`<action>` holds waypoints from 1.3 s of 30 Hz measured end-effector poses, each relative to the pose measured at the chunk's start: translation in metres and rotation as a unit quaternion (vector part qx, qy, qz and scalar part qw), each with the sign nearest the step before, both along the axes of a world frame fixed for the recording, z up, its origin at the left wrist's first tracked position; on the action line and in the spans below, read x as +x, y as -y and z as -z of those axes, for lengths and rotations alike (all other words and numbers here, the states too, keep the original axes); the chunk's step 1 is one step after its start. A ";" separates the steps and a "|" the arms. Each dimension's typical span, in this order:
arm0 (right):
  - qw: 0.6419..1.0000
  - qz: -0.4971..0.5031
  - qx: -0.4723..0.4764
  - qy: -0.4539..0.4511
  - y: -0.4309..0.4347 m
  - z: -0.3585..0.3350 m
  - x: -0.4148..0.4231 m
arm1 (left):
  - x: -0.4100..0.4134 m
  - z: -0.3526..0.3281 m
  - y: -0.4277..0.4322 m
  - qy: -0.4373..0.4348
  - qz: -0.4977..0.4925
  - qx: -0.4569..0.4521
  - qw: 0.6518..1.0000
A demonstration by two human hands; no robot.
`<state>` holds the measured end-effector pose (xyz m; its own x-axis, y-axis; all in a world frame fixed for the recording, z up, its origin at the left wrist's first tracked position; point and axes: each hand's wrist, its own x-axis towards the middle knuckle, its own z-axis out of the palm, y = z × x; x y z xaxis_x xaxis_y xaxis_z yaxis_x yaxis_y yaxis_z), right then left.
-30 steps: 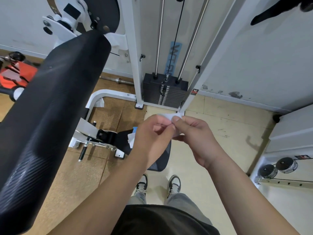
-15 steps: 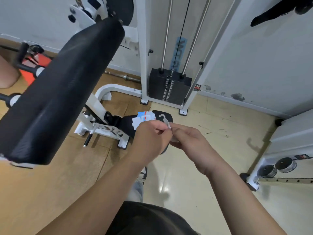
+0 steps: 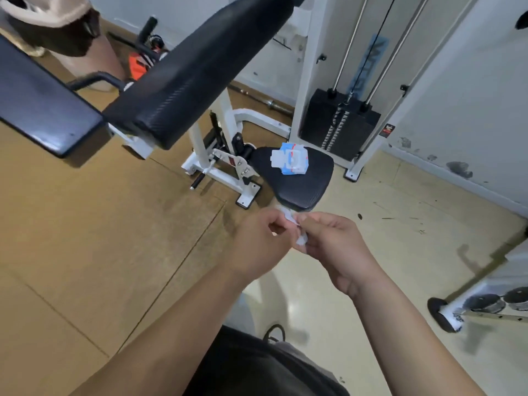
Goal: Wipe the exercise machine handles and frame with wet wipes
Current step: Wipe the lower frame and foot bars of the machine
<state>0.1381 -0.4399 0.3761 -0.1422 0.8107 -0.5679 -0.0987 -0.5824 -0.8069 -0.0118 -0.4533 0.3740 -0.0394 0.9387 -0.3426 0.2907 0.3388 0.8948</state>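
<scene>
**Both hands on one wipe, in front of the seat**

Landmark: the black seat (image 3: pixel 300 184) of the exercise machine, mid-picture.

Far left of the seat: corner of a dark flat bench pad (image 3: pixel 43 110), glossy, cut off by the picture's edge.

Left of and above the seat: the long black back pad (image 3: pixel 200 67), tilted and running up to the right. Under it is the white frame (image 3: pixel 210 155), whose upright and floor feet stand on brown matting. A small black-tipped adjustment pin (image 3: pixel 197 182) sticks out low on the frame, left of the seat.

On the seat, at its far-left part: the wipes pack (image 3: pixel 291 160), blue and white, with its lid flap standing open.

Just in front of the seat's near edge:
- Left hand (image 3: pixel 261 242): fingers curled in, fingertips pinching the wet wipe (image 3: pixel 301 240).
- Right hand (image 3: pixel 337 247): fingers bent, thumb and fingertips pinching the same wipe from the other side.
- The wipe is a small crumpled white piece held between the two hands. It is in the air, clear of the seat and frame. Most of it is hidden by the fingers.

Behind the seat and to its right: the black weight stack (image 3: pixel 340 124), standing between white uprights with two steel guide rods (image 3: pixel 350 47) rising from it.

Far right of the seat, low: part of another white machine (image 3: pixel 485 301) on pale tile.
</scene>
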 end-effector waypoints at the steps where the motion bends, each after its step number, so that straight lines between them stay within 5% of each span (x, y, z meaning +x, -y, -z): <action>1: 1.000 -0.024 -0.002 -0.011 0.002 -0.003 -0.007 | -0.008 -0.002 0.005 0.006 -0.024 -0.004 1.000; 7: 0.979 -0.197 0.044 -0.019 0.013 -0.013 -0.074 | -0.085 -0.007 0.027 0.084 -0.138 -0.044 0.986; 17: 0.989 -0.120 0.054 0.067 -0.006 -0.015 -0.302 | -0.311 -0.015 0.035 0.147 -0.157 -0.030 0.976; 26: 0.988 -0.068 0.089 0.108 -0.019 -0.031 -0.506 | -0.520 -0.031 -0.008 0.174 -0.073 -0.056 0.981; 39: 0.979 0.016 0.154 0.135 -0.177 -0.063 -0.620 | -0.634 -0.060 -0.169 0.224 -0.060 0.000 0.973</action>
